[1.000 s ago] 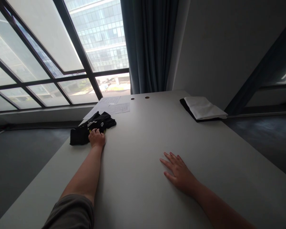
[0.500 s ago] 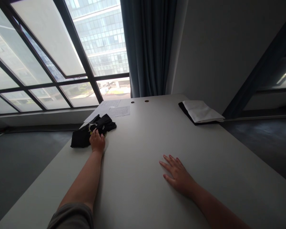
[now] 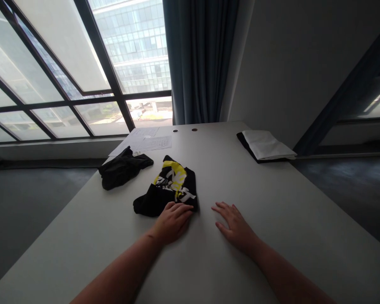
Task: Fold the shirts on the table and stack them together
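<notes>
My left hand (image 3: 172, 220) grips the near edge of a crumpled black garment with a yellow and white print (image 3: 169, 190), which lies on the white table (image 3: 209, 261) at its middle. My right hand (image 3: 236, 226) rests flat on the table just right of that garment, fingers spread and holding nothing. A second dark garment (image 3: 122, 170) lies bunched near the table's left edge, apart from both hands.
Sheets of paper (image 3: 147, 141) lie at the far left of the table. A folded white cloth on a black one (image 3: 266, 145) sits at the far right corner. Two cable holes (image 3: 185, 130) are at the far edge, with a window and curtain behind.
My left hand has pulled the printed garment out of the dark pile at the left and dragged it to the middle of the table. My right hand has stayed in place.
</notes>
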Tool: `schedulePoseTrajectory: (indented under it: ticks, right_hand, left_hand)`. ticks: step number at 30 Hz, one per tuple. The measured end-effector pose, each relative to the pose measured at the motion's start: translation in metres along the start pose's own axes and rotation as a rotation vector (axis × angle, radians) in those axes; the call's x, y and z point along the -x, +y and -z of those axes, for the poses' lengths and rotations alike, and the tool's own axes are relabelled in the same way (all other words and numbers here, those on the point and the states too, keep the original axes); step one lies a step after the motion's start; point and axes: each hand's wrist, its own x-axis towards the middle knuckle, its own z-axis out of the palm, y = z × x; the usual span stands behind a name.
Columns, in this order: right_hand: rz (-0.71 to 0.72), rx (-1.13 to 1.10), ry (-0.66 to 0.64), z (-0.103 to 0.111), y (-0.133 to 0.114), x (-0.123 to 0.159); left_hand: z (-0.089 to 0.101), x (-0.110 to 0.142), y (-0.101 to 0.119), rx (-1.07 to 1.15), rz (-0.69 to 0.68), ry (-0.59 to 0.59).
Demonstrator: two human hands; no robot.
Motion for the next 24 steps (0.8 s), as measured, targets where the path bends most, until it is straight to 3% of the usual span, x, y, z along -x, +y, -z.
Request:
schedulePoseTrajectory:
  ticks: [3,7,10,16,20,24]
  right_hand:
    - [-0.015,-0.04,0.052,0.001,-0.001,0.0]
    - [-0.029,-0.029,0.03,0.005,-0.007,0.0]
    - [-0.014,-0.017,0.013,0.009,-0.015,0.0]
    - [0.097,-0.05,-0.018,0.0,-0.041,-0.012]
    - [0.061,-0.019,-0.005,-0.011,-0.057,-0.033]
    - [0.059,-0.042,-0.004,-0.011,-0.057,-0.049]
  left_hand:
    - [0.001,0.002,0.001,0.03,0.019,0.001]
    - [-0.002,0.006,-0.023,0.002,0.241,-0.017]
    - [-0.009,0.007,-0.034,0.012,0.33,-0.042]
    - [-0.015,0.0,-0.036,0.074,0.342,-0.037]
    - [-0.016,-0.004,-0.042,0.152,0.325,-0.039]
    - [-0.012,-0.004,-0.046,0.243,0.265,-0.028]
